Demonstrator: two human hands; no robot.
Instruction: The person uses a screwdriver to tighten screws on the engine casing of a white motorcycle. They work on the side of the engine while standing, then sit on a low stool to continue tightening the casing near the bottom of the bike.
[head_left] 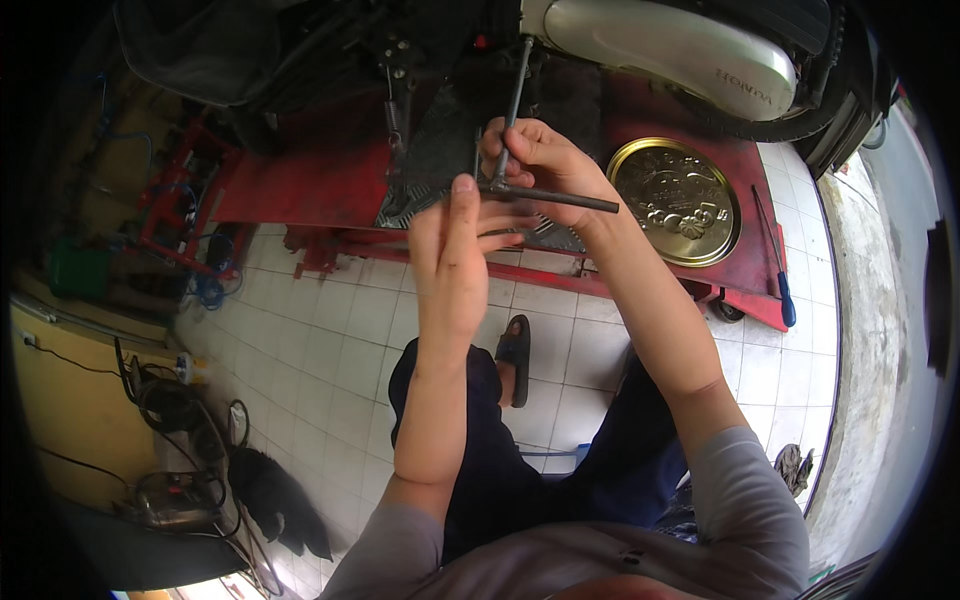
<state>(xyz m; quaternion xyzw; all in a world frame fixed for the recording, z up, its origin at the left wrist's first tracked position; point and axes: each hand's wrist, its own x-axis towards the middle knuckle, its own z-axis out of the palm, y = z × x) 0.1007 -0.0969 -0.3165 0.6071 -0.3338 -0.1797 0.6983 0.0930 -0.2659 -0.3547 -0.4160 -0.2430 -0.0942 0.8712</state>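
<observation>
A dark T-handle socket wrench [513, 108] stretches from my hands up to the underside of a scooter's silver side cover [665, 55]. Its far tip meets a spot at the cover's left end; whether it sits on a bolt is too small to tell. Around the shaft, just above the crossbar, my right hand [545, 160] has its thumb and fingers closed. My left hand [455, 250] is at the crossbar's left end, fingers stretched out and slightly blurred. Its index finger is by the bar; I cannot tell whether it touches.
On the red lift platform [300, 180] rests a round gold tray [675, 200]. A screwdriver with a blue handle [787, 300] lies at the platform's right edge. White floor tiles [330, 345] surround my sandalled foot [515, 360]. Cables and a compressor-like machine [180, 497] stand at the lower left.
</observation>
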